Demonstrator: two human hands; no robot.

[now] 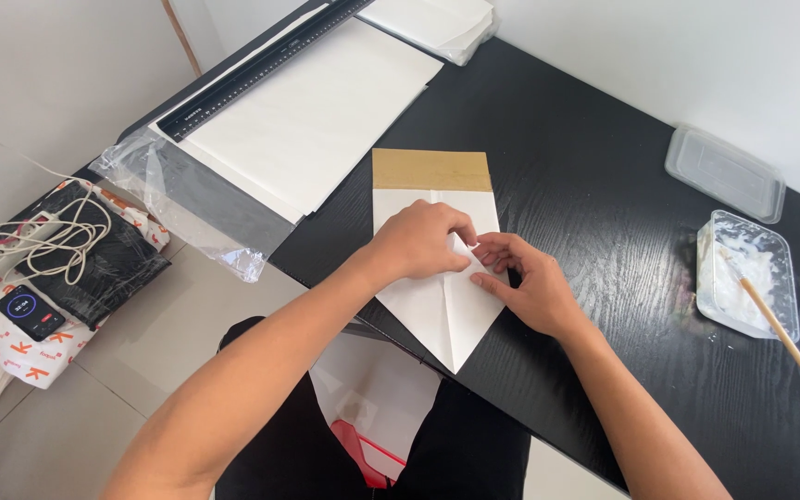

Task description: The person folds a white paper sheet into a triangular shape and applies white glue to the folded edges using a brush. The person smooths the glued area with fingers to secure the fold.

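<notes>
My left hand (418, 243) lies knuckles up on the folded paper (442, 306), my right hand (525, 282) just beside it, fingertips pressing.

Both hands press on a folded white paper (444, 306) lying on the black table (604, 204); its near end comes to a point over the table edge, its far end is a tan strip. The left hand (418, 243) and right hand (525, 282) meet at a small fold, fingertips seemingly touching. A clear tub of white paste (747, 273) with a wooden stick (789, 343) stands to the right, its lid (724, 173) behind it. A stack of white sheets (312, 116) and a black ruler (261, 65) lie to the left.
</notes>
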